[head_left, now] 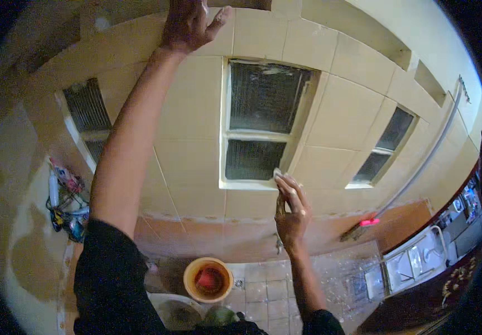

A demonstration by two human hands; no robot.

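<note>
Window (257,135) looks unfinished, whitish smears (277,71) on its upper pane seemingly left; right hand (293,216) pinches a small pale piece (277,173) at its lower-right corner; left hand (192,27), thumb spread, is raised high.

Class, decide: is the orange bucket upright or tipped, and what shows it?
Upright: the bucket has its round mouth facing up, a red object inside.

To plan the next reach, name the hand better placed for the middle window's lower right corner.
Likely the right hand: its fingertips are at the window frame there; the left hand is far higher.
</note>
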